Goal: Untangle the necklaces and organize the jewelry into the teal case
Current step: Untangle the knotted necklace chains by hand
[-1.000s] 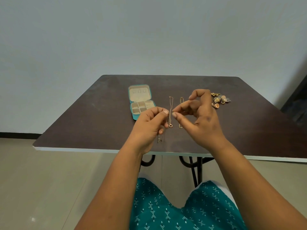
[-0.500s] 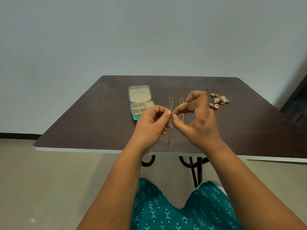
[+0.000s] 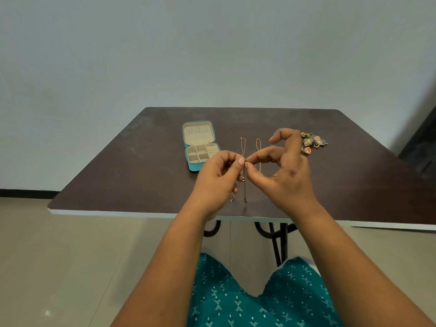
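Above the table's near edge my left hand [image 3: 217, 180] and my right hand [image 3: 283, 171] meet fingertip to fingertip, both pinching a thin chain necklace [image 3: 245, 190] that hangs down between them. A small pendant end [image 3: 232, 199] dangles below my left hand. Two more necklaces lie straight on the dark table [image 3: 132, 166]: a rose-gold one [image 3: 243, 146] and a gold one [image 3: 258, 147], partly hidden behind my fingers. The teal case [image 3: 199, 147] lies open to the left, with cream compartments.
A heap of gold and orange earrings [image 3: 312, 142] sits right of my right hand. The table's white front edge [image 3: 118, 212] runs just below my wrists, with black metal legs [image 3: 278, 241] beneath. My teal patterned clothing [image 3: 259, 300] fills the bottom.
My two hands have drawn closer until the fingertips meet on the chain. A length of chain now hangs lower between them, and the fingers of my right hand have spread upward.
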